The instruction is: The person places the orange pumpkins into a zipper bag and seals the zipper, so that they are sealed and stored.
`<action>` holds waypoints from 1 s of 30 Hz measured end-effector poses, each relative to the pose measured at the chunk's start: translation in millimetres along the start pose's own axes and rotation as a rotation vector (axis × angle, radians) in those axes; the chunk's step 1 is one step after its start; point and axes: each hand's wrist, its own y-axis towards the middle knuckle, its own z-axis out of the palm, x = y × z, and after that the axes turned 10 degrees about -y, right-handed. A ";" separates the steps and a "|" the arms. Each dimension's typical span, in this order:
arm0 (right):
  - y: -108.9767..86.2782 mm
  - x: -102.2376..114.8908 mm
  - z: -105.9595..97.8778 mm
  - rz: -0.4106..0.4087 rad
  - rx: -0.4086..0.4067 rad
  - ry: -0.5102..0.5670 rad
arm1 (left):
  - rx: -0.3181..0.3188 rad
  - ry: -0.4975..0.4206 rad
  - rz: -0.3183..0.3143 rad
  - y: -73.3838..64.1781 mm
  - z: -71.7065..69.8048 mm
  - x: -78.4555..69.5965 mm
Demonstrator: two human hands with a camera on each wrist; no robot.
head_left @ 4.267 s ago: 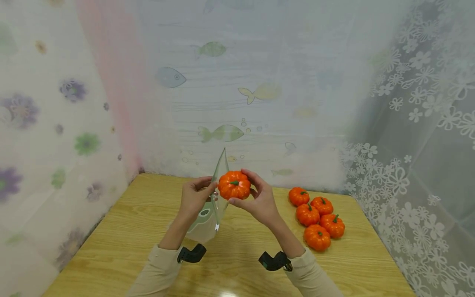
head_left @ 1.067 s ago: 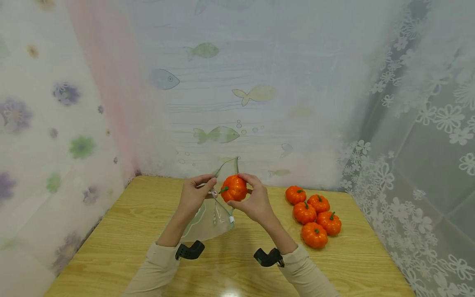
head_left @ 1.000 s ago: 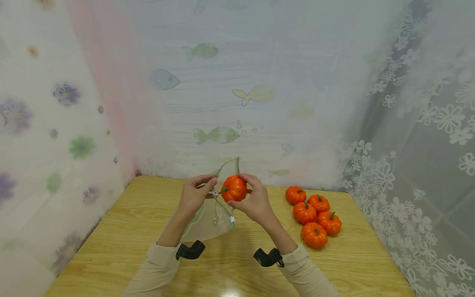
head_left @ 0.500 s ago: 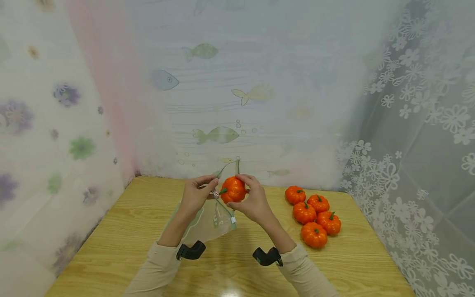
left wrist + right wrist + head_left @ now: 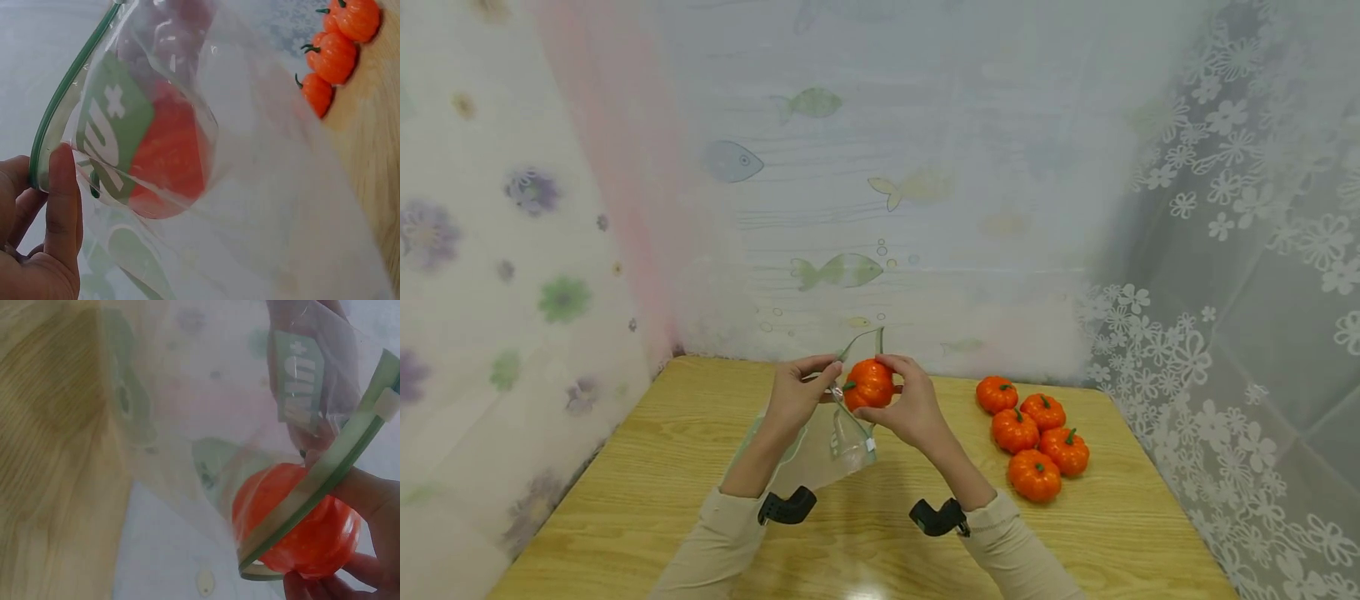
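A small orange toy pumpkin (image 5: 870, 383) with a green stem is gripped between the thumb and fingers of my right hand (image 5: 916, 407). Its stem side points left, into the mouth of a clear zip bag (image 5: 820, 462) with green edging. My left hand (image 5: 792, 396) pinches the bag's rim between thumb and fingers, and the mouth gapes around the pumpkin. In the right wrist view, the green zip strip (image 5: 312, 494) crosses over the pumpkin, with part of it behind the film. The left wrist view shows the pumpkin (image 5: 172, 156) through the film.
Several more orange pumpkins (image 5: 1016, 431) sit clustered on the wooden table (image 5: 647, 500) to the right of my hands. A curtain printed with fish (image 5: 850, 271) hangs behind the table, and flowered curtains stand on both sides.
Since the oldest frame, the pumpkin has turned from stem toward the camera to stem pointing left, and the bag's mouth has spread wider. Lately the pumpkin has shifted slightly left into the mouth.
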 end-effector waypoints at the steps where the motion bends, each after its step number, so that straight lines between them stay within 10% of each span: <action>1: -0.2 -0.5 0.1 0.001 0.002 0.020 | -0.001 0.003 0.001 0.0 -0.4 0.0; 17: 1.3 -5.7 -2.1 0.028 0.037 0.278 | -0.002 0.002 0.020 -0.6 -1.6 -2.2; 30: 1.7 -0.8 3.8 0.000 -0.023 0.183 | -0.014 0.012 0.008 -0.7 -1.5 -6.0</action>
